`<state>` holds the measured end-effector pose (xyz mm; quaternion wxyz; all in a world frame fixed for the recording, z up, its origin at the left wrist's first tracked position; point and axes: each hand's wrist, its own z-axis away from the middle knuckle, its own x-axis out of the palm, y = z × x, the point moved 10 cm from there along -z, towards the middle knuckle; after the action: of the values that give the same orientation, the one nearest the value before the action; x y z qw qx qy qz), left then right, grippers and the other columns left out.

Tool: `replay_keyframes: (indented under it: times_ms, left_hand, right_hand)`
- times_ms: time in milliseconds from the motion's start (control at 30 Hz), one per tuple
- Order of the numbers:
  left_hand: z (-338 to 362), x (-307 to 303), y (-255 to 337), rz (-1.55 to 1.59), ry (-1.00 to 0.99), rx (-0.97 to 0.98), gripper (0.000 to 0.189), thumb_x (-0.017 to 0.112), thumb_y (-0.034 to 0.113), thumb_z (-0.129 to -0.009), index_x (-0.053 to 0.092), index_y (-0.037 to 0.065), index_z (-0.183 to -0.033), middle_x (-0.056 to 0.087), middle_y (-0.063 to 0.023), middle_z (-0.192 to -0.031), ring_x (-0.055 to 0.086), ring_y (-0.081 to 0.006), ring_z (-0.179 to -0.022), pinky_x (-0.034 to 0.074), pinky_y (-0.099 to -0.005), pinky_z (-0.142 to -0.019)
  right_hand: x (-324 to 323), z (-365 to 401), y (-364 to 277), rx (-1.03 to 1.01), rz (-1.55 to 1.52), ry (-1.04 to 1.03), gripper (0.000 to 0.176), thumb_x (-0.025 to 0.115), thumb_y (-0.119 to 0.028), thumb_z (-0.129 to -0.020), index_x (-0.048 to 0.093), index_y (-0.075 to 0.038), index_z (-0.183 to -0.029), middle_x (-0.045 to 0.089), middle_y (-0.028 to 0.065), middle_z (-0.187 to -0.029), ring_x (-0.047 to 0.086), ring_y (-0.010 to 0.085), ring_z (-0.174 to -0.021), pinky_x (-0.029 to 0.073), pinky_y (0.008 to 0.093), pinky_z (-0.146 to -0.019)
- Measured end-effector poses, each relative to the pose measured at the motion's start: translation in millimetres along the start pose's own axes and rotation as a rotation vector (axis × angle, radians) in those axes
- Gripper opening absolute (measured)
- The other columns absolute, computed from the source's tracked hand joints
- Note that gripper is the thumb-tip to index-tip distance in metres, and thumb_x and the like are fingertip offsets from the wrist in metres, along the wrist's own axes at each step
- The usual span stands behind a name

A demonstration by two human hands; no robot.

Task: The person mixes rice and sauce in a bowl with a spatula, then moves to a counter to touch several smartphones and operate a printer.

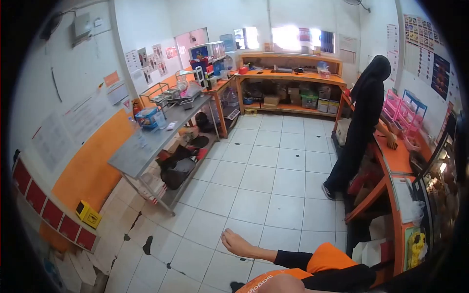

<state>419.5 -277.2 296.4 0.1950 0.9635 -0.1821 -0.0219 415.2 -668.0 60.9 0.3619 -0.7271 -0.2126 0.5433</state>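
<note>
My right hand (238,243) reaches in from the lower right over the white tiled floor (244,195). Its forearm is bare below a black sleeve (293,259). The fingers point left, loosely bent, and nothing shows in them. Orange clothing with white lettering (264,282) fills the bottom edge beside the arm. No part of my left hand appears. The steel table (139,151) stands ahead and to the left, well away from the hand.
A person in black (364,117) stands at the orange bench (391,151) on the right, one hand on it. Pink racks (403,112) stand there. A yellow box (88,214) sits by the left wall. An orange shelf unit (293,80) lines the back.
</note>
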Motion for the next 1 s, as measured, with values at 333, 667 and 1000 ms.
replay_keyframes:
  times_ms: [333, 667, 1000]
  left_hand:
    - [139.6, 222.2, 343.3, 1.809, -0.669, 0.174, 0.032, 0.064, 0.033, -0.072, 0.043, 0.01, -0.076, 0.045, -0.0027, -0.071, 0.046, -0.0168, -0.062, 0.037, -0.0319, -0.06]
    - [426.0, 382.7, 629.8, 2.123, -2.032, 0.27, 0.027, 0.06, 0.03, -0.074, 0.042, 0.009, -0.075, 0.047, -0.0034, -0.07, 0.046, -0.0169, -0.059, 0.038, -0.0308, -0.057]
    - [557.1, 435.9, 893.3, 2.392, -2.3, 0.624, 0.023, 0.056, 0.027, -0.075, 0.041, 0.009, -0.074, 0.049, -0.0041, -0.069, 0.047, -0.017, -0.056, 0.04, -0.0296, -0.054]
  right_hand:
    - [-246.7, -105.2, -70.3, 0.084, -0.133, -0.193, 0.013, 0.044, 0.006, -0.071, 0.048, -0.003, -0.079, 0.047, 0.0068, -0.073, 0.046, 0.0183, -0.07, 0.039, 0.0298, -0.064]
    - [-421.8, -210.7, 149.5, 0.023, -0.41, 0.3, 0.01, 0.044, 0.003, -0.072, 0.048, -0.004, -0.078, 0.046, 0.0059, -0.071, 0.046, 0.0176, -0.067, 0.039, 0.0294, -0.061]
    - [-610.4, -253.6, 340.5, 0.165, -0.33, 0.633, 0.008, 0.045, 0.001, -0.072, 0.049, -0.005, -0.077, 0.046, 0.0051, -0.068, 0.046, 0.0169, -0.064, 0.038, 0.029, -0.058]
